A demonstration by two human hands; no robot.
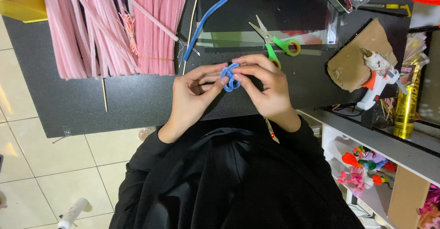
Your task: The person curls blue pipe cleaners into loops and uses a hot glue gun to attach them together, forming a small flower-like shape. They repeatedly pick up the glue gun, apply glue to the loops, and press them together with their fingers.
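Even, fairly bright indoor light falls from overhead onto the black table (119, 105), which stays matte and shows only faint, soft shadows. Left of the table, the pale floor tiles (46, 155) carry a mild sheen. At the table's far edge a clear plastic sheet (256, 36) catches glare. Focus is sharp mid-frame; corners look slightly stretched and softer.

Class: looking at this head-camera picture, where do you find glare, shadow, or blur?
Head view: glare on the tiled floor at left and on the clear plastic sheet under the scissors; the hands, left hand and right hand, and blue pipe cleaner look sharp; the black clothing loses detail in shadow.
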